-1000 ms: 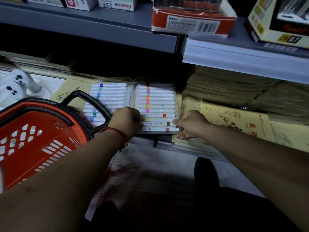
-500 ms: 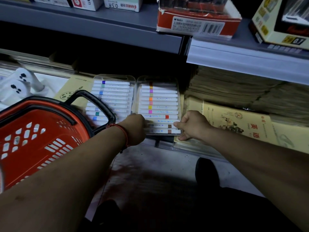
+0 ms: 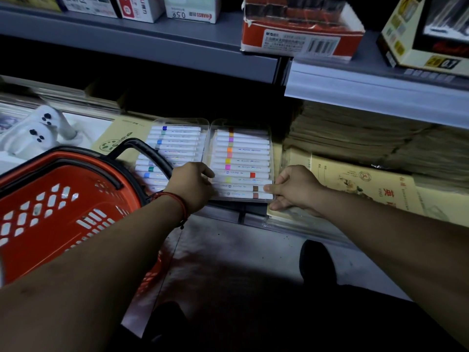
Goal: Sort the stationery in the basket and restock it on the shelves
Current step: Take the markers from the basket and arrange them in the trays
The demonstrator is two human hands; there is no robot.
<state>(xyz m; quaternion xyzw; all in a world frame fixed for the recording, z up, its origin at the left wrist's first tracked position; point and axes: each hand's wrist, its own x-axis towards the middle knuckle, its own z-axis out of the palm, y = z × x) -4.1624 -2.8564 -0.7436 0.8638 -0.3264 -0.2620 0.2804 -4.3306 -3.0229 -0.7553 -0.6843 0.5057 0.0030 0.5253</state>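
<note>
Two clear plastic cases of white markers lie side by side on the bottom shelf. The right marker case (image 3: 241, 158) shows warm colour bands; the left marker case (image 3: 175, 146) shows blues and greens. My left hand (image 3: 191, 185) grips the near left corner of the right case, fingers curled over its edge. My right hand (image 3: 294, 189) pinches the near right corner of the same case. The red shopping basket (image 3: 58, 207) with a black handle sits at the left, partly covering the left case.
Yellow-brown paper pads (image 3: 360, 184) and stacked brown paper (image 3: 355, 138) fill the shelf to the right. The upper grey shelf (image 3: 157, 44) carries a red box (image 3: 299, 39) and other pen boxes. A white plush toy (image 3: 38, 133) lies at far left. Dark floor lies below.
Both hands stay on the right case's near corners; the left hand's fingers have shifted slightly onto its left edge. The view has drifted a little; the case sits about where it was.
</note>
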